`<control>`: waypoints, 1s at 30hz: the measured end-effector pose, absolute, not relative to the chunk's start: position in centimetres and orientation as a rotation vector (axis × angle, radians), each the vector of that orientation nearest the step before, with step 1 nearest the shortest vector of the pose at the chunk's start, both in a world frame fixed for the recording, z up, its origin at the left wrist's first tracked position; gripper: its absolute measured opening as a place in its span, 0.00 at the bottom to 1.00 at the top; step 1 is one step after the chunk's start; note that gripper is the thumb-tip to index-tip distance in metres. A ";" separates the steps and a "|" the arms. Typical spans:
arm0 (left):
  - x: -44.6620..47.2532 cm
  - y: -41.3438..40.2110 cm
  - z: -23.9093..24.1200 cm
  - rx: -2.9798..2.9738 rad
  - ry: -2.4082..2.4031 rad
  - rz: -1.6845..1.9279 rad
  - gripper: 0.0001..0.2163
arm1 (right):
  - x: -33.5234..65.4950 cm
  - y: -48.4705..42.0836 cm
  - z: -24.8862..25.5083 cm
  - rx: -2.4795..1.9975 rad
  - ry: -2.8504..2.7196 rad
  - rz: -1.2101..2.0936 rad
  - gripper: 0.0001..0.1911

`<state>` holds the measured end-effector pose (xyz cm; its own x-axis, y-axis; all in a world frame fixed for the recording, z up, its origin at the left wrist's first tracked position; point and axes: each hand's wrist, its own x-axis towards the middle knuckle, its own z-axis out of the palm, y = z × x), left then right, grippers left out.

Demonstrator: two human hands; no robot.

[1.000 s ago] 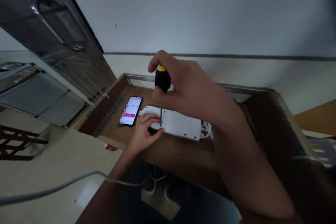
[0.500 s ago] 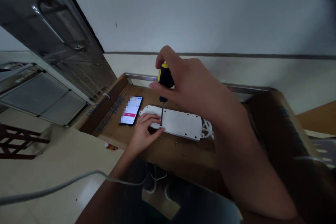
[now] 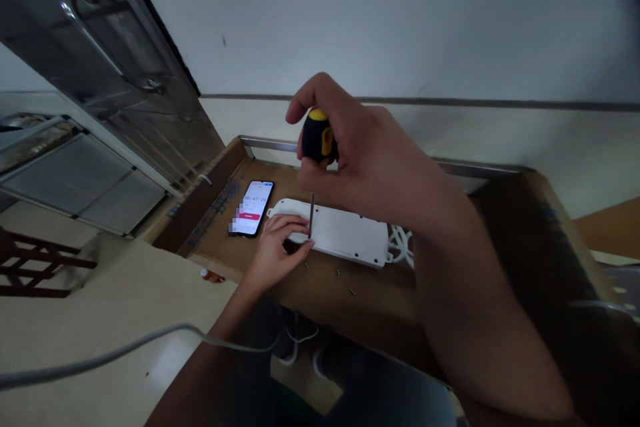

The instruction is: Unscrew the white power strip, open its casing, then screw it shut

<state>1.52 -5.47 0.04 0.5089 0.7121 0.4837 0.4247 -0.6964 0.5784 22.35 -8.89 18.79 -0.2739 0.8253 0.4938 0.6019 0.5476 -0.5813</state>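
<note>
A white power strip [image 3: 345,233] lies back side up on a cardboard-covered table [image 3: 300,283], its white cord [image 3: 403,243] coiled at the right end. My right hand [image 3: 365,153] is closed round the black-and-yellow handle of a screwdriver [image 3: 315,143], held upright with its tip on the strip's near left corner. There my left hand [image 3: 275,250] presses on the strip, fingers curled over its left end beside the shaft.
A phone [image 3: 254,208] with a lit screen lies left of the strip. A few small screws [image 3: 339,273] lie loose on the cardboard in front of it. A metal-framed panel [image 3: 115,80] leans at the left. A grey cable [image 3: 125,350] crosses the foreground.
My right hand has shifted its grip and turned the screwdriver handle; the yellow stripe now faces me. The tip stays on the same corner, and the left hand has barely moved.
</note>
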 end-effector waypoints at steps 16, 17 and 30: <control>1.5 -5.6 0.3 2.380 0.944 0.996 0.04 | 22.2 -8.7 19.0 -1.195 -2.026 0.390 0.14; 1.5 -5.6 0.3 2.379 0.940 1.001 0.03 | 22.2 -8.7 19.0 -1.180 -2.035 0.399 0.12; 1.6 -5.5 0.2 2.355 0.953 1.017 0.04 | 21.9 -8.6 19.0 -1.202 -1.934 0.343 0.15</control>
<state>1.57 -5.46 0.23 0.5022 0.7217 0.4765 0.4291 -0.6863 0.5873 21.85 -8.58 18.99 -0.2137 0.8421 0.4951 0.6205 0.5085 -0.5970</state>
